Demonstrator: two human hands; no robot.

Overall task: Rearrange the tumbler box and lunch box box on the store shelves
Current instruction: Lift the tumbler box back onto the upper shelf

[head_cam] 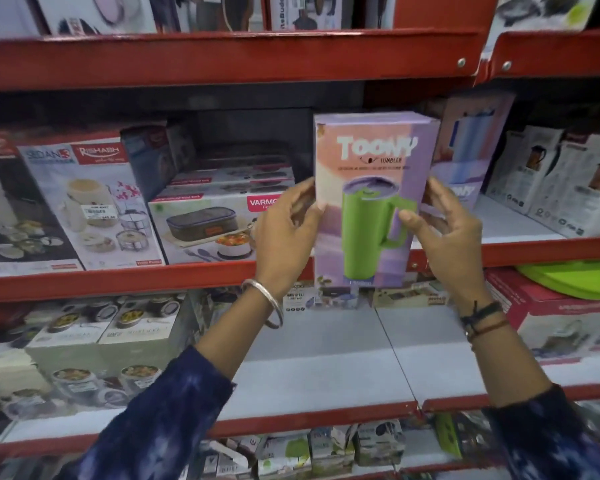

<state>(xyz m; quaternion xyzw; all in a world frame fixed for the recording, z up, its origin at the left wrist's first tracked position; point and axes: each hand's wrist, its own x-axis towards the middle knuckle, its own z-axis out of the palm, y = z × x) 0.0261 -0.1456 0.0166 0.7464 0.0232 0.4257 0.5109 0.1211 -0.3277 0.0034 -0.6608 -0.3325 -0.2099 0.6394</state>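
Observation:
A tall purple and pink tumbler box (pixel 374 157) with a green mug printed on it stands upright in front of the middle red shelf. My left hand (pixel 288 230) grips its left edge and my right hand (pixel 440 230) grips its right edge. The box's bottom hangs just below the shelf lip. A second tumbler box (pixel 471 143) with a blue mug stands right behind it on the shelf. To the left, a stack of white lunch box boxes (pixel 208 226) lies on the same shelf, partly hidden by my left hand.
A tall tiffin carrier box (pixel 90 202) stands left of the lunch boxes. White jug boxes (pixel 561 181) stand at the right. A dark gap (pixel 253 133) opens above the lunch box stack. The shelf below (pixel 326 358) has food jar boxes at the left.

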